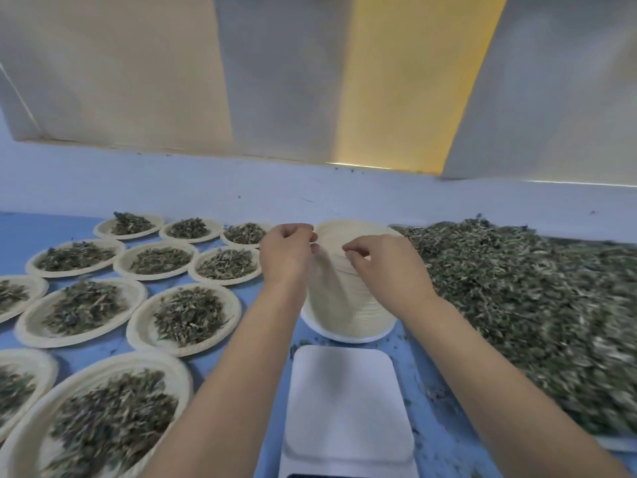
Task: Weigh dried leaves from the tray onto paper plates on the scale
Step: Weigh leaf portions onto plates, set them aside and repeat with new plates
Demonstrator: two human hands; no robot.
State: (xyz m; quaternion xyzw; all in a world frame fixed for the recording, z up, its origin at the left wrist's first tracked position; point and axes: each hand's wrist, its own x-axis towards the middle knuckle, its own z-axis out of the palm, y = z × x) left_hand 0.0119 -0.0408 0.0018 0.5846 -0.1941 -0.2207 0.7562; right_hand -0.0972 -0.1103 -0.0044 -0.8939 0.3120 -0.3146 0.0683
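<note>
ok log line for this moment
left hand: pinches plate stack rim | right hand: pinches stack top | scale: no plate yet | filled plates: left of scale | dried leaves: right of scale

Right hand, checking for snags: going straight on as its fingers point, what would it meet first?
The right hand pinches at the plate stack's top rim, so that stack comes first, probably; depth unclear.

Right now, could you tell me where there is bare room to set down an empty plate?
The scale platform, nearer than the stack of paper plates, is bare. Blue table shows far left by the wall. Filled plates crowd the left, dried leaves the right.
</note>
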